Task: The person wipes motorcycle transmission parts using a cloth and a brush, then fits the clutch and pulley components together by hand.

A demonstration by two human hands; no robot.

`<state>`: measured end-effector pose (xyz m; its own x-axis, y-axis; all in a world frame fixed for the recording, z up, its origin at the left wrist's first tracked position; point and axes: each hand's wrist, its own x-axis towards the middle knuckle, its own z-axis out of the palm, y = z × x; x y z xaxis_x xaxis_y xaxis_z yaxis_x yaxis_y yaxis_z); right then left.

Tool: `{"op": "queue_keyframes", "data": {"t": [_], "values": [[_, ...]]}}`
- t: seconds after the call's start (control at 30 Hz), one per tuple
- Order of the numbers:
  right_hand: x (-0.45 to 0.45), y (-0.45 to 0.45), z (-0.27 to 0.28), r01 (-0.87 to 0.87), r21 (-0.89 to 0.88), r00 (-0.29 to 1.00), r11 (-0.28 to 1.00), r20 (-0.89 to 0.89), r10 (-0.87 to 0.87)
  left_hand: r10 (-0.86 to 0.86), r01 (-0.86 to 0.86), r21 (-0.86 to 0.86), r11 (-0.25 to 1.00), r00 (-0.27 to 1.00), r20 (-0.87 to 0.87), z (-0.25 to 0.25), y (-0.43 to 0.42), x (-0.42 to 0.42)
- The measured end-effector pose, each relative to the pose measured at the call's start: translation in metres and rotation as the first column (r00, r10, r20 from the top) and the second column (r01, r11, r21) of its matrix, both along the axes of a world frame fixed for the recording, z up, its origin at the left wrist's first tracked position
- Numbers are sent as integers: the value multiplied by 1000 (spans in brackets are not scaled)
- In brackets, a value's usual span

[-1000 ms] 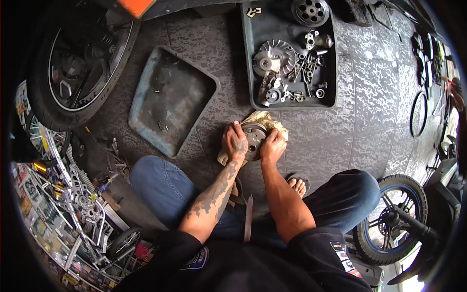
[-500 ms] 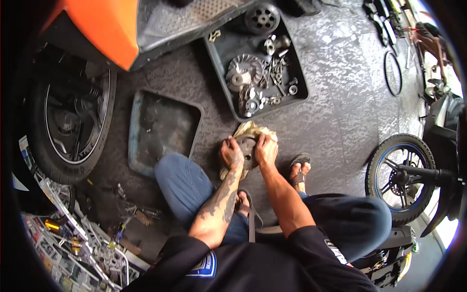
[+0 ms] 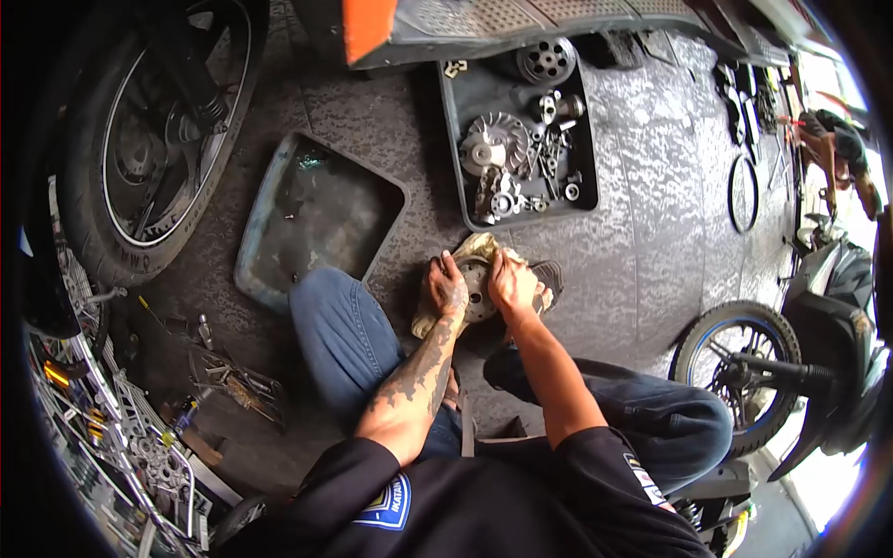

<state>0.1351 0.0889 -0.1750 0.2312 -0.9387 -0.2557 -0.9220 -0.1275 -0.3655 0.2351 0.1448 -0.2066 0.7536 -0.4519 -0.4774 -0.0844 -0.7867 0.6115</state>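
Observation:
Between my two hands is a round grey metal disc (image 3: 478,299) with several holes in its face. A crumpled yellowish rag (image 3: 479,245) lies behind and around it, showing above the disc and at its lower left. My left hand (image 3: 446,288) is closed at the disc's left edge, fingers curled over the rag. My right hand (image 3: 512,283) is closed on the right edge, its thumb side pressed to the rim. How much of the rag each hand grips is partly hidden. Both forearms reach forward between my bent knees.
Ahead stands a black tray (image 3: 449,139) of metal engine parts, including a finned fan wheel (image 3: 495,141) and a drum with holes (image 3: 546,61). A second shallow tray (image 3: 395,228) is to the left. Motorcycle wheels stand at left (image 3: 177,219) and right (image 3: 739,367). Another person (image 3: 842,153) is far right.
The view has shifted, so the trays and wheels sit differently in frame. My right foot has moved closer beside the right hand. Both hands still hold the disc with the rag.

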Motion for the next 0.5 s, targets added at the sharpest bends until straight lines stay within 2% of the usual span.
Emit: {"op": "queue_keyframes", "data": {"t": [0.07, 0.1, 0.13, 0.2, 0.3, 0.4, 0.43, 0.5], "values": [[-3, -3, -3, -93, 22, 996, 995, 2, 93, 3, -1, -28, 1000, 997, 73, -4, 1, -2], [-3, -5, -4, -131, 6, 991, 991, -29, 131, -5, 6, -20, 1000, 998, 64, -1, 1, -2], [-5, -7, -1, -158, 61, 986, 986, -36, 160, -14, 15, -15, 1000, 998, 58, 4, 0, -1], [-8, -17, 4, -321, 41, 947, 946, 0, 321, -12, 21, -53, 998, 989, 150, 1, -2, -3], [-8, -25, 2, -393, 89, 919, 915, 30, 392, -4, 12, -49, 999, 986, 170, 2, 1, -6], [-7, -32, 6, -375, 270, 922, 887, 8, 387, -4, 18, -82, 996, 985, 170, 0, -3, -3], [-5, -36, 5, -373, 270, 923, 887, 9, 386, -7, 22, -85, 996, 984, 177, -2, -3, -3], [-5, -40, -4, -502, 337, 839, 797, -34, 543, -28, 40, -68, 997, 984, 177, -1, 0, -3]]}}
